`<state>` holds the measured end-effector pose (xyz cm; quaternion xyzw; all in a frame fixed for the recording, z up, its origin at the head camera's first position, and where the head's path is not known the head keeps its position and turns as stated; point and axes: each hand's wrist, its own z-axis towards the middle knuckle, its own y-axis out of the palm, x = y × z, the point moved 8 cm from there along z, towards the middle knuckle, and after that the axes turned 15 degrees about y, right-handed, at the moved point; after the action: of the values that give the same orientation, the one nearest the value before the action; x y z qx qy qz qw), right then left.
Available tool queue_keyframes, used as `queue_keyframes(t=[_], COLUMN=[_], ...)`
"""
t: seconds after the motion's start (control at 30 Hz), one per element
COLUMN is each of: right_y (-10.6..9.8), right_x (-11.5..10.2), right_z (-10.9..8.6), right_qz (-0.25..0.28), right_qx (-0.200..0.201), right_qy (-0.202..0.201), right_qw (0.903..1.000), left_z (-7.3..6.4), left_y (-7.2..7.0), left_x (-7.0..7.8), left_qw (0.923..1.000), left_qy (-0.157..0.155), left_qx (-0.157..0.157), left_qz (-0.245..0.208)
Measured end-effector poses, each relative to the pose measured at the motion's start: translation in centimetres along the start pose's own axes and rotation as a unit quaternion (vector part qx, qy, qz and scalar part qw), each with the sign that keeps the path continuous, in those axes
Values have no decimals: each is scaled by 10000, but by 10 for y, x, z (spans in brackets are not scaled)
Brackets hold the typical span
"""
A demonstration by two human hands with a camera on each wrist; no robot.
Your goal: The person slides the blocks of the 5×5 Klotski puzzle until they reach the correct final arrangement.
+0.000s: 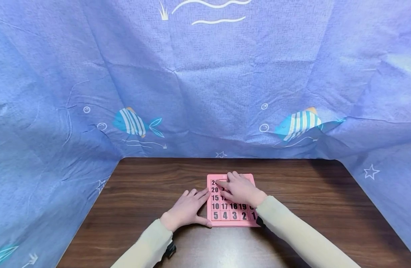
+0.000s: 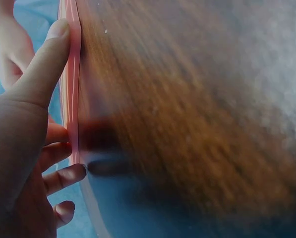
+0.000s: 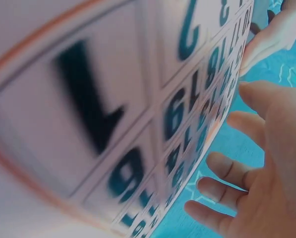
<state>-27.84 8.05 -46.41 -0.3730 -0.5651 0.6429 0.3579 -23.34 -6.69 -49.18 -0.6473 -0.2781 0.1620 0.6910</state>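
Observation:
A pink sliding number puzzle (image 1: 232, 224) lies flat on the table, its square tiles printed with black numbers. My left hand (image 1: 187, 208) rests at its left side, fingertips against the left edge and thumb at the near left corner. In the left wrist view that thumb (image 2: 51, 54) lies along the puzzle's pink side (image 2: 74, 104). Over the upper tiles is my right hand (image 1: 242, 190), index finger stretched toward the top left tile; it covers several numbers. The right wrist view shows the tiles (image 3: 175, 114) close up, with the right fingers (image 3: 227, 171) spread and slightly bent.
The brown wooden table (image 1: 152, 178) has rounded far corners. Behind it and at both sides hangs a blue cloth (image 1: 205, 93) with striped fish and stars. A dark strap piece (image 1: 170, 249) sits under the left sleeve.

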Motion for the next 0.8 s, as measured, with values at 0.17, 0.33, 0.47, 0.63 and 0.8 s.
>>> queue_keyframes(t=[0.17,0.33,0.47,0.63,0.8], right_y=[2,3,2,0,1], right_x=[0,14,22,13,-3], right_z=[1,-5,-9,-18,-25], right_qz=[15,-36,-117,19,71], right_qx=[-115,-95,-48,-30,-183], right_qy=[24,91,123,-158,-427], right_qw=[9999,9999,9998,9999,9989], left_z=[0,-1,-1,-1,-1], left_y=[0,1,0,1,2], left_x=[1,-1,-2,-2,-1], left_qw=[10000,10000,10000,10000,10000], left_qy=[18,-40,-42,7,19], left_qx=[-38,-67,-39,-3,-18], left_qz=[4,-55,-21,42,80])
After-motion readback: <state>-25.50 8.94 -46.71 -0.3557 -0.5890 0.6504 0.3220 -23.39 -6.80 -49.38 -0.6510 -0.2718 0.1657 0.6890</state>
